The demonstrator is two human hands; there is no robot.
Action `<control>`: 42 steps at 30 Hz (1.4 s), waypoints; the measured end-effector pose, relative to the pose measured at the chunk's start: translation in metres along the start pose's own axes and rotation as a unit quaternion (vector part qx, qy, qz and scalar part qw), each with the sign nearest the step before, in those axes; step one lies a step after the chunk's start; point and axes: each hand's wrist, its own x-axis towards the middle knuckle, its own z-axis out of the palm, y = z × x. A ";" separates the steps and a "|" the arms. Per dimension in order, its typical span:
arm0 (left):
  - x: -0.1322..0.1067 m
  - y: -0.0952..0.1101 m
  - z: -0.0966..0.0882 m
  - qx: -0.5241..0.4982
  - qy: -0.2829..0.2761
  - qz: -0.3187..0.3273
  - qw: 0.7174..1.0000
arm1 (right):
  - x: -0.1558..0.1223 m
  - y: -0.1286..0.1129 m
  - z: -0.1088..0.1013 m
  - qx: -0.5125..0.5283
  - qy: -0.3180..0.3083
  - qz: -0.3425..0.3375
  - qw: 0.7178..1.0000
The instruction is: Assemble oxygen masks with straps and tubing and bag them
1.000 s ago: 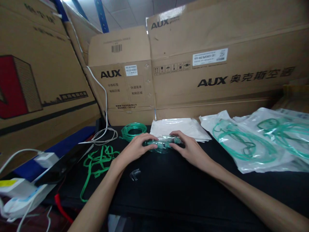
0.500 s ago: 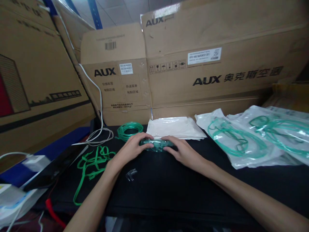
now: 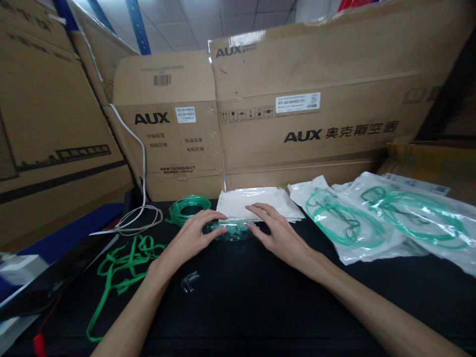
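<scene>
A clear green-tinted plastic mask piece [image 3: 229, 231] lies on the black table [image 3: 260, 297] between my two hands. My left hand [image 3: 193, 234] rests on its left end, fingers curled over it. My right hand [image 3: 275, 233] lies at its right end with fingers stretched toward it and partly apart, fingertips touching it. Just behind the hands sits a stack of flat white plastic bags [image 3: 256, 202]. A coil of green tubing [image 3: 188, 207] lies behind my left hand. A small clear bent connector [image 3: 189, 280] lies near my left wrist.
Green elastic straps [image 3: 119, 263] trail over the table's left side beside a white cable [image 3: 139, 218]. Sealed bags with green tubing [image 3: 375, 218] cover the right side. Tall AUX cardboard boxes [image 3: 297, 114] wall off the back and left.
The view has shifted right and up. My hands have drawn the mask piece together; my right fingers, earlier wrapped over it, now lie straighter at its end.
</scene>
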 end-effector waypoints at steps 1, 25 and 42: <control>0.000 0.002 0.000 0.002 0.016 0.003 1.000 | 0.003 0.005 -0.010 -0.020 0.015 0.009 1.000; 0.110 0.152 0.166 -0.271 -0.183 -0.234 0.915 | -0.033 0.143 -0.125 -0.337 -0.031 0.274 0.900; 0.118 0.149 0.143 -0.310 -0.081 -0.275 0.907 | -0.001 0.089 -0.132 -0.324 0.034 0.254 0.911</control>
